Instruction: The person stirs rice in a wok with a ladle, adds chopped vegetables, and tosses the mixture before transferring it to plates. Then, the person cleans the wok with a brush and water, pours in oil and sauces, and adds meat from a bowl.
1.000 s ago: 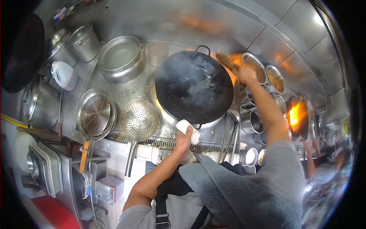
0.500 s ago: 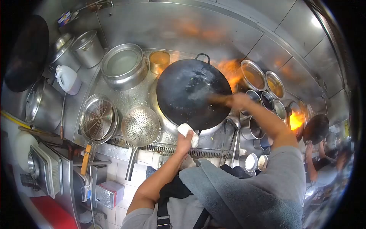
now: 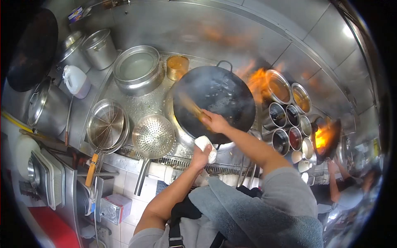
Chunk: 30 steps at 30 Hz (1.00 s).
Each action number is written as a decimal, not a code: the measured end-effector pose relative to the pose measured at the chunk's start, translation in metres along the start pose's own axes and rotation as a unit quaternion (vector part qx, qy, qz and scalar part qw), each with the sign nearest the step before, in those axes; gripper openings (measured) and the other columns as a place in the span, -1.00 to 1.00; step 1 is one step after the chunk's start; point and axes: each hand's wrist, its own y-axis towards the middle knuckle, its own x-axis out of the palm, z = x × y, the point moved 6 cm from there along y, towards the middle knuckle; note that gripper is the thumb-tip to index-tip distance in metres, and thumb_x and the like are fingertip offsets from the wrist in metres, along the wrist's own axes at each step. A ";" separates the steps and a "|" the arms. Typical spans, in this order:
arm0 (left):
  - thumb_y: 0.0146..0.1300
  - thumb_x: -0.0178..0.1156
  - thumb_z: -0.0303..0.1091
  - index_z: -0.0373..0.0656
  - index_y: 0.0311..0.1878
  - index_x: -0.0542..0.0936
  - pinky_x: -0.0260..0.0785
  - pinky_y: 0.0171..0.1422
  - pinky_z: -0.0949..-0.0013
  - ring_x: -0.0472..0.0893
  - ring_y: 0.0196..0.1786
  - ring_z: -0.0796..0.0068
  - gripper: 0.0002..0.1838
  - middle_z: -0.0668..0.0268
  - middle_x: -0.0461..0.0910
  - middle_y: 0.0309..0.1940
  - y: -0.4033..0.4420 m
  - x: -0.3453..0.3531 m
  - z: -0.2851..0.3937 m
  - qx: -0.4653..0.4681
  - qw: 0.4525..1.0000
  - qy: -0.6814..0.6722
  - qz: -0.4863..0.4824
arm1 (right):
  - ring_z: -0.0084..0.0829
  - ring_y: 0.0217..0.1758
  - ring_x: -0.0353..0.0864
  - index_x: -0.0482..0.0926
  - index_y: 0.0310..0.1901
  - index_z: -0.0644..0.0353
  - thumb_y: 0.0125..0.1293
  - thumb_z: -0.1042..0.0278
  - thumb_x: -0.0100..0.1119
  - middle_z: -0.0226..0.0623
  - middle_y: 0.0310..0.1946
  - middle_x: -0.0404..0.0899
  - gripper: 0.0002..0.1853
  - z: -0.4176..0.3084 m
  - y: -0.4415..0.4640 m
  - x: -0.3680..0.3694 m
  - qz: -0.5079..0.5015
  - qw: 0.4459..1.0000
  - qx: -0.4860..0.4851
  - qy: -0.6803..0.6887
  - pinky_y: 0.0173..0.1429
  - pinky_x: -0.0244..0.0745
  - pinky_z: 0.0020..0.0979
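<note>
A large black wok [image 3: 219,93] sits tilted on the burner, steaming, with wet streaks and small bits inside. My right hand [image 3: 215,122] is closed around a bamboo wok brush [image 3: 191,105]. The brush is blurred by motion and reaches over the left part of the wok; whether its tip touches the metal I cannot tell. At the wok's near rim, my left hand [image 3: 200,157] grips a folded white cloth [image 3: 205,149]. The wok's near handle is mostly hidden by this cloth and hand.
Flames [image 3: 260,84] rise right of the wok. A perforated ladle [image 3: 154,136] and wire strainer [image 3: 106,126] lie to the left, a water pot [image 3: 136,70] behind them. Several seasoning containers [image 3: 281,140] stand right. Another person [image 3: 343,186] handles a flaming wok [image 3: 328,138] at far right.
My right hand has swept the brush from the wok's right side to its left, nearer my body. My left hand stays at the near rim with the cloth. Steam now shows more.
</note>
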 end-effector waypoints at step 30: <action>0.44 0.11 -0.27 -0.23 0.21 0.36 0.45 -0.04 0.37 0.55 -0.08 0.48 -0.62 0.28 0.55 -0.06 0.000 0.000 0.001 0.060 0.997 0.016 -0.035 | -0.10 0.04 0.66 0.52 0.19 -0.07 0.34 -0.27 -0.05 -0.07 -0.02 0.65 -0.44 0.111 0.038 -0.200 0.290 0.919 0.167 -0.210 0.05 0.57 -0.07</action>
